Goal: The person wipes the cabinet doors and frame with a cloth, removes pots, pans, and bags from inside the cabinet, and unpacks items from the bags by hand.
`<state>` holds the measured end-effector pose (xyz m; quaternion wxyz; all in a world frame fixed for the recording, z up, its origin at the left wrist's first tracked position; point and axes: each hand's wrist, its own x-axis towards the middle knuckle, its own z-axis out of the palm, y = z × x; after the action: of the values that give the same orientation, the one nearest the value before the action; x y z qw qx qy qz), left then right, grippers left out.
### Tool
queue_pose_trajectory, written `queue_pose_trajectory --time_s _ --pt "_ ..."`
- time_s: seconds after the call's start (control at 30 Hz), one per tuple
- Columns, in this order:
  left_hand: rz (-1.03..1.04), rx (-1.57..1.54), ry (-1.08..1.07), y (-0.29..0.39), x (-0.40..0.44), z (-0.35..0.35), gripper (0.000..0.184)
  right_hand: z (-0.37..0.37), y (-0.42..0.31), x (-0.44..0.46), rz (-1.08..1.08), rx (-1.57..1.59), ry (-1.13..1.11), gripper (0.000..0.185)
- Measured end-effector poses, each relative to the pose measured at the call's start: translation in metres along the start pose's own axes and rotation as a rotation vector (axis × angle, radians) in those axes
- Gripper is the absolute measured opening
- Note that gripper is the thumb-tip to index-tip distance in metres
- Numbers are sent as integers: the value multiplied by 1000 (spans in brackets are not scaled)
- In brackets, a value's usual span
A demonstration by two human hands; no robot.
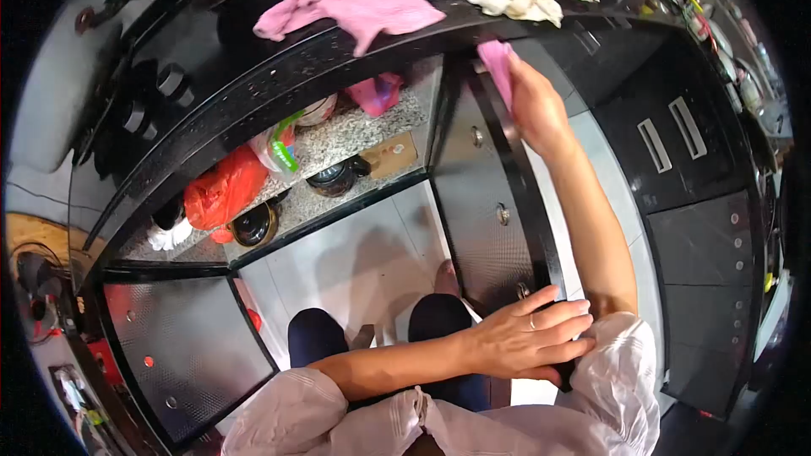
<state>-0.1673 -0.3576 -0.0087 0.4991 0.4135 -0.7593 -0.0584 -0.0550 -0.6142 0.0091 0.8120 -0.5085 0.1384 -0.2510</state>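
As the pink cloth [497, 67] sits at the far end of the open door [483, 203], clamped in the fingers of the right hand [539, 108], its long side runs much like the door's edge. The left hand [514, 339], fingers a bit apart, is by the door's near end. Floor [605, 152] shows on both sides of the door.

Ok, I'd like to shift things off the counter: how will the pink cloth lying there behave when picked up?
The pink cloth will probably flop, since it lies in loose folds with a corner drooping over the counter edge. It looks thin, so likely light for its size.
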Motion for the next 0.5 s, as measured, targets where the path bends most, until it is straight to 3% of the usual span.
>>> queue_pose_trajectory --time_s 0.03,0.1,0.17,0.23,0.27,0.37,0.4,0.5 --pt "10 -12 16 0 -1 -1 75 2 -6 -2 -19 -119 -26 44" --pt "-17 -39 20 3 -3 -5 76 0 -19 3 -89 -672 -51 43" --pt "-43 -38 23 7 -4 -8 75 25 -39 -7 -26 -977 -51 44" --pt "-20 -14 35 8 -2 -6 78 24 -37 -6 -154 -1249 -90 44" --pt "-15 11 38 11 -1 -8 79 27 -32 -11 -339 -1331 -50 38" --pt "-54 65 -37 21 3 -16 72 67 -51 -41 -221 -1602 -113 28" --pt "-48 122 -37 24 4 -20 70 63 -47 -51 -444 -1579 -154 22" --pt "-70 270 -120 35 -4 -31 67 73 -60 -92 -457 -1621 -221 21"
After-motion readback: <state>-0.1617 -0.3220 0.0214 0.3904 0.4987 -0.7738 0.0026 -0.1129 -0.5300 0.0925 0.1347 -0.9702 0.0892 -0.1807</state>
